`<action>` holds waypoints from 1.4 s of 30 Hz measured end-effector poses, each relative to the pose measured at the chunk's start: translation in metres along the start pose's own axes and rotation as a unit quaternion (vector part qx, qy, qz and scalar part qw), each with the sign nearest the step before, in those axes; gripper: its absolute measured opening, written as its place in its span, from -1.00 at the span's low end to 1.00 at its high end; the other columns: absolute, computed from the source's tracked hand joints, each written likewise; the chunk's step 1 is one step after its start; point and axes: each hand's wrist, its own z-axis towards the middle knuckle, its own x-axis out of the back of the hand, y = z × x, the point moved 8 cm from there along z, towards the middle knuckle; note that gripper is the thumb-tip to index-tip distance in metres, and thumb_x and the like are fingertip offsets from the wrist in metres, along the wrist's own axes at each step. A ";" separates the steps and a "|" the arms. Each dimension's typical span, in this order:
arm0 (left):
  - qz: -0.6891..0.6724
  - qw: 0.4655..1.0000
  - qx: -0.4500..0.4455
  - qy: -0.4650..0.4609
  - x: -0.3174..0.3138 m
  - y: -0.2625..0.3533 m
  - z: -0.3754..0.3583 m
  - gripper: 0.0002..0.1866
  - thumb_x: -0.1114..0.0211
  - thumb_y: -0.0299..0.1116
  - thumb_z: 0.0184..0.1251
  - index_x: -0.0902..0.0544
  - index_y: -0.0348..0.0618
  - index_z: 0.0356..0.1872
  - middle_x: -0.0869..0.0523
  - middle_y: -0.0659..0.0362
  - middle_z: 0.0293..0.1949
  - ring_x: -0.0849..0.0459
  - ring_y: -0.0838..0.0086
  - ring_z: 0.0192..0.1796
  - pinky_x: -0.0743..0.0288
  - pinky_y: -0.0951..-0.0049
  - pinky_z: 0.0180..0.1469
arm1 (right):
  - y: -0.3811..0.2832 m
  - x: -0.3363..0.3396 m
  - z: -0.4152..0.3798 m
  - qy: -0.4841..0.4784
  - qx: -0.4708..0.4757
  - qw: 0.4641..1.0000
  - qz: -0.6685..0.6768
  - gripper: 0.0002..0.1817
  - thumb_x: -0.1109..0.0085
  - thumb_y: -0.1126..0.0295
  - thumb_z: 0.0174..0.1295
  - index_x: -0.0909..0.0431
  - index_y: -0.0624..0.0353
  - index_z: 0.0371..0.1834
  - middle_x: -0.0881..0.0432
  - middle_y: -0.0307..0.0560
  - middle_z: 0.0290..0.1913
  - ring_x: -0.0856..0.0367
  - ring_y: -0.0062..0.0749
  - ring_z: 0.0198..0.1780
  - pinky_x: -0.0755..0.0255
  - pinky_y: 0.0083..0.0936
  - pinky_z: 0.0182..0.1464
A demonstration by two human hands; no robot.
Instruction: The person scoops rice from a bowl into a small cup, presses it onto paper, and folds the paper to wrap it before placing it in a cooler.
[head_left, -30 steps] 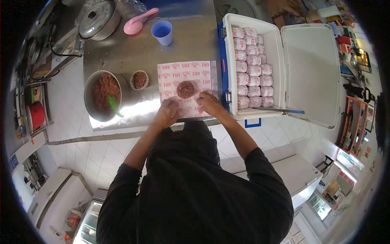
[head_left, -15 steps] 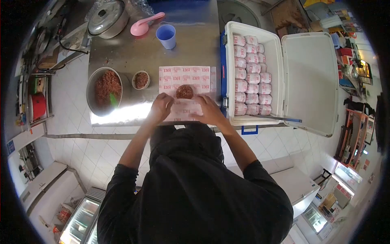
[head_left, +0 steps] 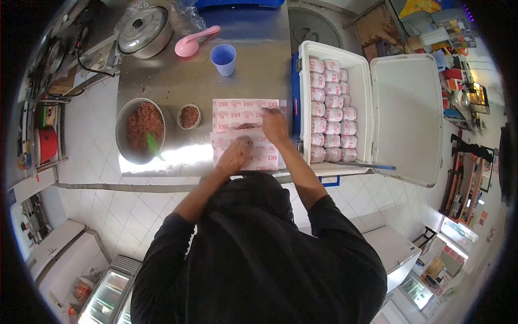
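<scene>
You had just folded the paper [head_left: 229, 115] over the mound [head_left: 247, 126], leaving it partly covered between the layers, with your left hand [head_left: 236, 153] loosely bent and your right hand [head_left: 274, 125] curled (whether either's fingers pinched paper could not be told).

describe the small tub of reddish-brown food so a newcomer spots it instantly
On the steel table, find the pink-printed paper, then look left. Between it and the big metal pot stands a small round tub of reddish-brown food. The pot holds similar food, but the tub is much smaller and lacks the pot's green utensil.
</scene>
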 end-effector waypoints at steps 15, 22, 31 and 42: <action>0.105 0.994 -0.008 -0.013 0.006 0.001 0.010 -0.29 -0.44 -0.26 0.04 -0.51 -0.54 0.20 -0.49 -0.15 0.21 -0.40 -0.01 0.36 -0.30 0.16 0.49 | 0.003 -0.001 0.015 0.088 0.000 0.981 -0.172 -0.55 -0.22 0.33 0.28 -0.55 0.24 0.22 -0.69 0.25 0.06 -0.76 0.11 -0.07 -0.65 -0.12 0.03; 0.113 0.993 -0.018 -0.003 -0.001 -0.003 0.007 -0.40 -0.35 -0.32 0.10 -0.54 -0.53 0.16 -0.52 -0.16 0.17 -0.41 0.00 0.35 -0.31 0.19 0.48 | 0.006 -0.028 0.006 -0.143 -0.106 0.978 -0.112 -0.60 -0.01 0.35 0.39 -0.56 0.13 0.26 -0.69 0.19 0.07 -0.75 0.06 -0.01 -0.64 -0.07 -0.04; 0.125 0.992 -0.021 0.016 0.003 -0.004 0.007 -0.53 -0.19 -0.44 0.20 -0.56 -0.55 0.11 -0.56 -0.19 0.16 -0.45 -0.01 0.32 -0.35 0.16 0.45 | -0.016 0.003 0.055 -0.059 0.043 0.997 -0.015 -0.71 -0.33 0.20 0.17 -0.71 0.07 -0.09 -0.73 0.13 -0.13 -0.69 0.11 -0.04 -0.54 -0.06 0.06; 0.035 0.998 0.040 -0.016 -0.003 -0.022 0.001 -0.66 -0.20 -0.44 0.22 -0.65 -0.41 -0.02 -0.62 -0.16 0.08 -0.56 0.06 0.16 -0.46 0.17 0.29 | -0.068 0.002 -0.058 -0.128 0.168 0.976 -0.047 -0.80 -0.18 0.47 0.15 -0.70 0.21 -0.18 -0.65 -0.01 -0.18 -0.62 -0.10 0.00 -0.55 -0.15 0.05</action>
